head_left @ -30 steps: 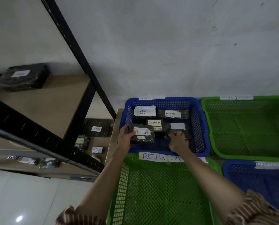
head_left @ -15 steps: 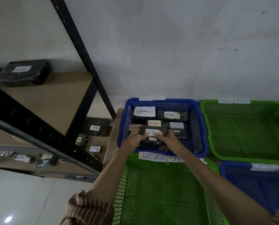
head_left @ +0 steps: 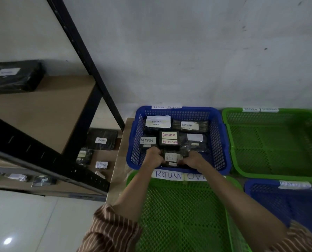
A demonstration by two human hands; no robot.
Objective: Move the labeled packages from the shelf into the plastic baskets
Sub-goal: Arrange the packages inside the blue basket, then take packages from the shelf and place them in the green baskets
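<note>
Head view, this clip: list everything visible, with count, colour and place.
blue basket: one, against the wall, holds six dark labelled packages
held package: one, dark, white label, basket's near edge
green baskets: two, nearest and right-rear
second blue basket: one, near right
shelf: black frame, tan boards, left
shelf packages: several, dark, white labels, across its levels
left hand: grips held package's left end
right hand: grips its right end

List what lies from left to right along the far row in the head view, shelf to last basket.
Black package on the upper shelf → black shelf upright → blue basket holding labeled packages, both hands in it → green basket at the right.
</note>
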